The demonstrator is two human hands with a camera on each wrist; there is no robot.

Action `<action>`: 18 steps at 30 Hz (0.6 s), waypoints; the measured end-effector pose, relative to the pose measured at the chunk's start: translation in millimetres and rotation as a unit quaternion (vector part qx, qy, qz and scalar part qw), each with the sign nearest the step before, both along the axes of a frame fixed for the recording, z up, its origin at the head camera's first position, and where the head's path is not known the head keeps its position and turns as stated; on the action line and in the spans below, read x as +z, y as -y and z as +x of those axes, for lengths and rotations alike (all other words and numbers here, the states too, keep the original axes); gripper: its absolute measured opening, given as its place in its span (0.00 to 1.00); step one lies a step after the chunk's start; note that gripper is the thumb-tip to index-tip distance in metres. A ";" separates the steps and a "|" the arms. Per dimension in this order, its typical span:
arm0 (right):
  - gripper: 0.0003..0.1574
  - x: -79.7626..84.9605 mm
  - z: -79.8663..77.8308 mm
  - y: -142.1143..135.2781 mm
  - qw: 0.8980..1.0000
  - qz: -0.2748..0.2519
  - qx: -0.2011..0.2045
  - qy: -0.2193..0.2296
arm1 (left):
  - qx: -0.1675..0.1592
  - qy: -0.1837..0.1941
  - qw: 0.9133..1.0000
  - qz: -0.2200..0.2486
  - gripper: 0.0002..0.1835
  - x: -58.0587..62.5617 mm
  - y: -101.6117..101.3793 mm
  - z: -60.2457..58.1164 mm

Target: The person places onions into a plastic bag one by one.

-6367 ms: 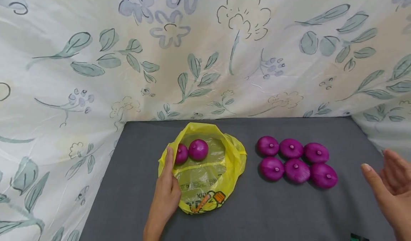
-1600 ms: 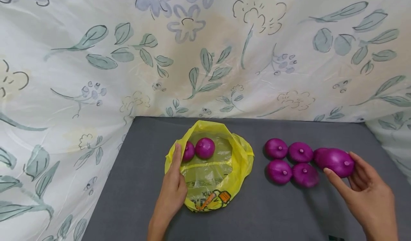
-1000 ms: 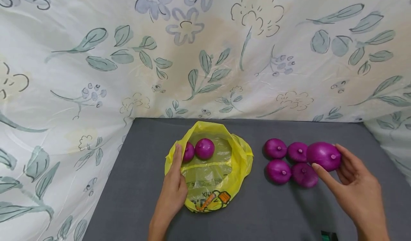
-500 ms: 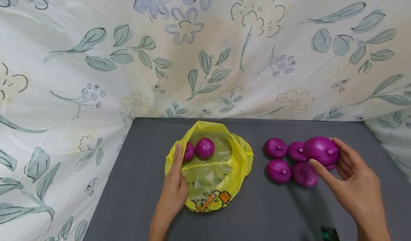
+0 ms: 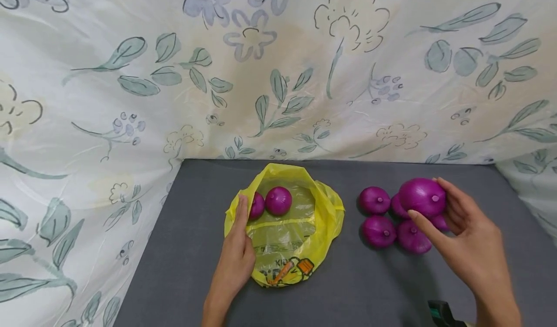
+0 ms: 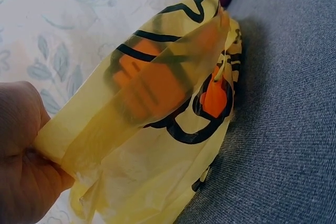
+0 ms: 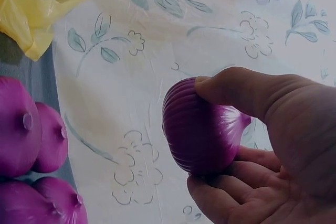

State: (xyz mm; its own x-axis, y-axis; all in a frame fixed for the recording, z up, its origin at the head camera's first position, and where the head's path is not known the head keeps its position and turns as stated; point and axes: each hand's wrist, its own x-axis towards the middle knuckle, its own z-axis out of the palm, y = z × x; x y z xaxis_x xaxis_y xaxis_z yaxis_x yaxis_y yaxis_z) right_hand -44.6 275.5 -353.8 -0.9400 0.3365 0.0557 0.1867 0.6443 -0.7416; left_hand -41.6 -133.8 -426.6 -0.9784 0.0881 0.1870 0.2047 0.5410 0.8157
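Note:
My left hand (image 5: 235, 254) grips the left rim of a yellow plastic bag (image 5: 326, 218). The left wrist view shows its thumb and fingers pinching the printed bag (image 6: 126, 145). Inside the bag, two red onions (image 5: 278, 201) lie near its left side. Held up between the thumb and fingers of my right hand (image 5: 472, 240) is another red onion (image 5: 417, 196), raised over the group on the table. In the right wrist view this glossy onion (image 7: 194, 129) has its stem end toward the palm. Several red onions (image 5: 377, 231) sit below and left of it, some partly hidden.
A dark grey tabletop (image 5: 174, 269) carries everything. White floral cloth (image 5: 278, 99) hangs behind and at the sides. By my right wrist a small black and green object (image 5: 441, 312) shows at the bottom edge.
My right hand, earlier open at the right, has taken the front right onion from the group, lifted it and moved it left. My left hand still grips the bag.

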 end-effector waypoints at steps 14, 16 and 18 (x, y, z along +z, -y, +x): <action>0.59 2.8 -7.5 10.7 0.999 -0.004 0.049 -0.018 | 0.001 0.001 1.000 -0.004 0.46 1.9 -0.6 -0.9; 0.59 3.2 -8.4 12.7 0.998 -0.004 0.057 -0.019 | 0.000 0.000 1.000 -0.006 0.46 1.9 -0.6 -1.0; 0.59 3.5 -9.1 14.4 0.998 -0.003 0.063 -0.020 | 0.001 -0.001 1.000 -0.007 0.47 2.0 -0.5 -0.8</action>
